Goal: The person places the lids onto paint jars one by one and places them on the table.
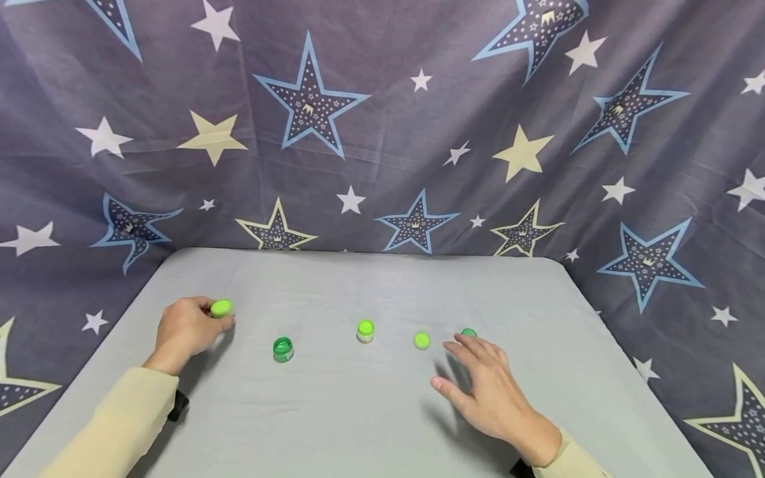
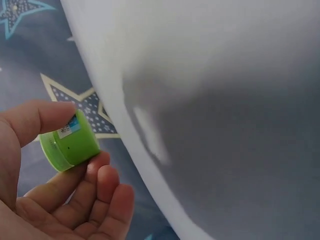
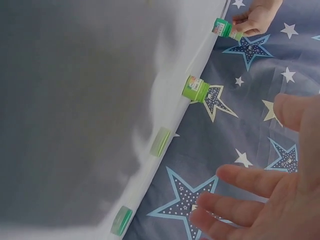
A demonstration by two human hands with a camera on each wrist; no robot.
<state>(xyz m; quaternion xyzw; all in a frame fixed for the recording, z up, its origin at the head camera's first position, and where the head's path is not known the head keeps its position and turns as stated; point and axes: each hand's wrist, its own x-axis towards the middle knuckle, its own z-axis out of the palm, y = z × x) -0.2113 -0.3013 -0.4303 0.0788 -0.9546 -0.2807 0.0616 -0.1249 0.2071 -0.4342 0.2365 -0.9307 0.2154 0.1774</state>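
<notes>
Between thumb and fingers my left hand pinches a small lime-green jar with a label, held above the left part of the table. Right of it stands a dark green jar without its lid. Near the middle is a lime-green jar, its top uncovered. A lime-green lid lies to the right of that one. My right hand hovers over the table with fingers spread, holding nothing. Just beyond its fingertips a dark green lid lies on the table, partly hidden by the fingers in the head view.
A grey-white cloth covers the table. Behind it and at both sides hangs a dark curtain printed with stars. The jars and lids stand in a loose row across the table.
</notes>
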